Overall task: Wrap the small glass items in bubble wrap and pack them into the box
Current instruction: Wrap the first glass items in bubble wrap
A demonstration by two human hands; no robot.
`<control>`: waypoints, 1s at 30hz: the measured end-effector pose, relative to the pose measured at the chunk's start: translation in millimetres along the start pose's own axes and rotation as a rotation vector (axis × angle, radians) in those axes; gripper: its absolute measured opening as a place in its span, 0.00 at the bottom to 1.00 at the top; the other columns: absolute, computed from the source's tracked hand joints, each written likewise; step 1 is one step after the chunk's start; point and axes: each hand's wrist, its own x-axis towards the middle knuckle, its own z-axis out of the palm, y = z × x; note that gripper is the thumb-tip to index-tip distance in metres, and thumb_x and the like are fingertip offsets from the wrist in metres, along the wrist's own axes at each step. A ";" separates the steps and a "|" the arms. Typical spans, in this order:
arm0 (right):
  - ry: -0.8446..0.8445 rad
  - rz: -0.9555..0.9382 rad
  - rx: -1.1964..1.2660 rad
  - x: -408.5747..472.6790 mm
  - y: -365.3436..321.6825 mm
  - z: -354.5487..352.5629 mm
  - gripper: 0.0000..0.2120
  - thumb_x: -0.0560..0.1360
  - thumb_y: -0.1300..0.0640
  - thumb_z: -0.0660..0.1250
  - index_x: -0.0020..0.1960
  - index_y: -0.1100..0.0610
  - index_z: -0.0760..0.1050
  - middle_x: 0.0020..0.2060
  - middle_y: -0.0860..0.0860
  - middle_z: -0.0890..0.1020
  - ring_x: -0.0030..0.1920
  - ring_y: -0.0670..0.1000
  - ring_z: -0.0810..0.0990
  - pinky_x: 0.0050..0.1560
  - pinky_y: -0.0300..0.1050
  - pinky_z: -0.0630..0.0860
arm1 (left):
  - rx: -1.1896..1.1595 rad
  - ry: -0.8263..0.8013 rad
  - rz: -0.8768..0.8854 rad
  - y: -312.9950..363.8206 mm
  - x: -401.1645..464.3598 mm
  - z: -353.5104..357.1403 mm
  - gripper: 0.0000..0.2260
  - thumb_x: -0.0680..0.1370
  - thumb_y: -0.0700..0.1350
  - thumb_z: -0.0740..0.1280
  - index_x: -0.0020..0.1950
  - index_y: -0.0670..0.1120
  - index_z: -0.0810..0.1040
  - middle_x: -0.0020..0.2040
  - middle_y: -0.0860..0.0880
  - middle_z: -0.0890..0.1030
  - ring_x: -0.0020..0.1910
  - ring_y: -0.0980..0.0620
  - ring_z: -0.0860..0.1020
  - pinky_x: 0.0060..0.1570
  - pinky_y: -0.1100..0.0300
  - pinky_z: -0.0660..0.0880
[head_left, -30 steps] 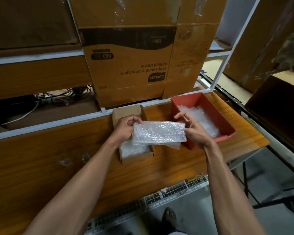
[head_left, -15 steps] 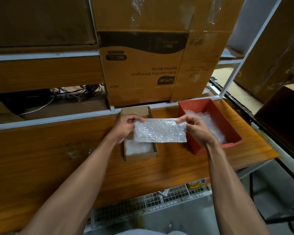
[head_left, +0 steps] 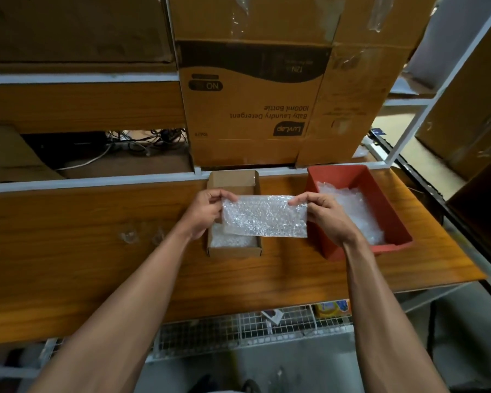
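A sheet of bubble wrap (head_left: pixel 264 217) is stretched flat between my two hands above the wooden table (head_left: pixel 68 251). My left hand (head_left: pixel 207 214) pinches its left edge and my right hand (head_left: pixel 323 217) pinches its upper right corner. Under the sheet stands a small open cardboard box (head_left: pixel 233 180) with bubble-wrapped material (head_left: pixel 230 239) inside. Two small clear glass items (head_left: pixel 129 236) (head_left: pixel 158 236) sit on the table to the left of the box, apart from both hands.
A red plastic bin (head_left: pixel 380 188) holding more bubble wrap (head_left: pixel 355 211) stands right of the box. Large cardboard cartons (head_left: pixel 253 109) fill the shelf behind the table. The table's right edge ends near a white rack (head_left: pixel 414 120). A wire grid (head_left: pixel 238 327) lies below the front edge.
The bubble wrap has been pulled out flat and raised slightly; a folded lower layer seen earlier has gone. My right hand shifted its pinch to the sheet's top right corner.
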 end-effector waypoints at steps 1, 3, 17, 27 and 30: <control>-0.004 0.010 0.002 -0.6 1.1 0.9 0.23 0.82 0.73 0.52 0.54 0.59 0.84 0.58 0.52 0.87 0.66 0.52 0.82 0.59 0.43 0.79 | 0.001 0.006 -0.002 -0.5 -3.1 0.8 0.13 0.84 0.32 0.61 0.54 0.40 0.84 0.65 0.45 0.82 0.65 0.40 0.81 0.63 0.39 0.80; -0.004 0.016 -0.020 -2.7 2.7 2.7 0.22 0.83 0.71 0.51 0.56 0.61 0.84 0.55 0.48 0.88 0.61 0.52 0.83 0.62 0.49 0.79 | 0.004 0.029 -0.003 -1.4 -10.1 2.5 0.13 0.84 0.31 0.60 0.54 0.40 0.83 0.66 0.43 0.81 0.65 0.43 0.81 0.63 0.44 0.81; 0.006 -0.077 -0.061 -2.5 -1.8 23.6 0.13 0.80 0.59 0.74 0.62 0.47 0.79 0.48 0.51 0.78 0.45 0.47 0.79 0.51 0.44 0.79 | 0.042 0.037 -0.030 0.3 -26.1 -13.9 0.16 0.87 0.37 0.53 0.55 0.39 0.81 0.60 0.41 0.83 0.63 0.37 0.80 0.63 0.41 0.80; -0.215 -0.082 -0.130 26.2 -34.1 96.5 0.21 0.77 0.54 0.75 0.68 0.42 0.78 0.49 0.67 0.75 0.49 0.58 0.75 0.57 0.64 0.81 | 0.402 -0.326 0.038 17.7 -44.9 -40.2 0.16 0.80 0.54 0.74 0.65 0.50 0.82 0.58 0.50 0.86 0.56 0.51 0.85 0.53 0.52 0.84; -0.148 -0.058 -0.074 25.7 -38.0 107.5 0.16 0.80 0.60 0.73 0.64 0.46 0.81 0.51 0.61 0.81 0.48 0.57 0.81 0.53 0.54 0.82 | 0.400 -0.244 0.063 16.1 -46.6 -56.1 0.09 0.80 0.48 0.75 0.57 0.46 0.84 0.52 0.48 0.87 0.50 0.50 0.86 0.53 0.49 0.84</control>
